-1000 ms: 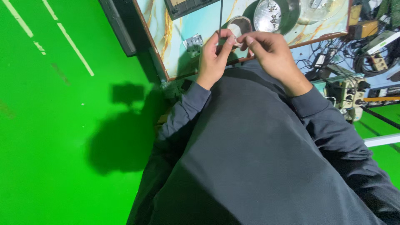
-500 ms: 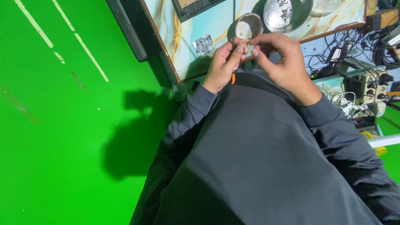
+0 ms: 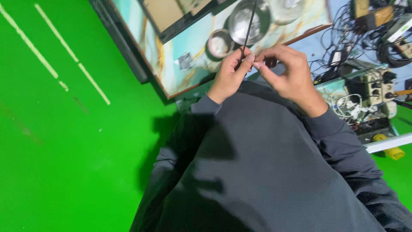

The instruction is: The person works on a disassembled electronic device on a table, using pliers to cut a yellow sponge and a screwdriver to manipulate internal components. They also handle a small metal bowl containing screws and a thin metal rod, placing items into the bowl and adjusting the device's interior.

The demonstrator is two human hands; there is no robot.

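My left hand [image 3: 229, 75] and my right hand [image 3: 286, 74] meet in front of my chest, at the near edge of a table [image 3: 171, 73]. A thin black cable [image 3: 248, 30] runs up from my left fingers across the table; my left thumb and forefinger pinch its lower end. The fingertips of my right hand touch the same spot from the right. Whether the right hand grips the cable or something small next to it is hidden by the fingers. Both arms wear dark grey sleeves.
On the pale marbled table stand a small round bowl [image 3: 219, 44], a larger metal bowl [image 3: 249, 21] and a dark-framed board [image 3: 169, 17]. To the right lies a tangle of cables and power strips [image 3: 369, 92]. A green floor with pale lines [image 3: 64, 129] lies at the left.
Both hands have stayed together at the table edge while my head has shifted. The black cable now shows rising from my left fingers.
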